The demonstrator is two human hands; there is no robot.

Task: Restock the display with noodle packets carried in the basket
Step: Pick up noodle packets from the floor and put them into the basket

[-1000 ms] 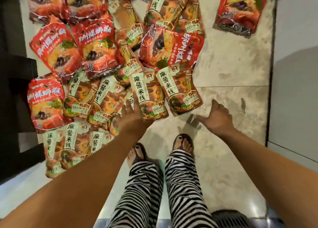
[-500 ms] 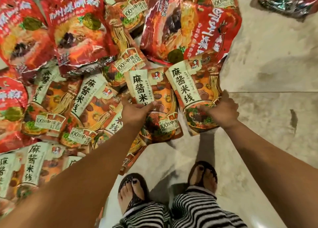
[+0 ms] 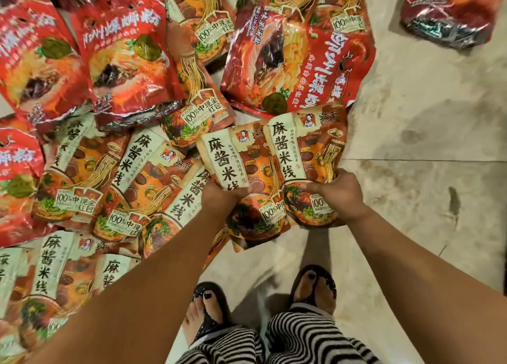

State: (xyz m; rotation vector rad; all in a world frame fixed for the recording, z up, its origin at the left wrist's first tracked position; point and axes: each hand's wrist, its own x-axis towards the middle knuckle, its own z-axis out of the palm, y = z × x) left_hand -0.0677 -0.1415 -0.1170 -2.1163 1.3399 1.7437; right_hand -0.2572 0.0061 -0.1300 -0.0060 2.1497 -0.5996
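Near packets (image 3: 241, 171): orange-brown, cream label strips, black characters. Far packets (image 3: 123, 53): glossy red, white lettering, yellow noodle print. Floor (image 3: 425, 144), right: mottled beige tile, dark smudges. My trousers (image 3: 310, 341): black-and-white stripes. My sandals (image 3: 222, 306): black; toenails (image 3: 208, 295) black too.

I think I am looking at a shop: many same-looking noodle packets (image 3: 123, 61) lie piled on the tiled floor (image 3: 425, 144), filling the left of the frame.

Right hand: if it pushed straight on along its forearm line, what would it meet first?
Beyond the right orange packet it grips, the right hand would probably meet the left orange packet first; depth unclear.
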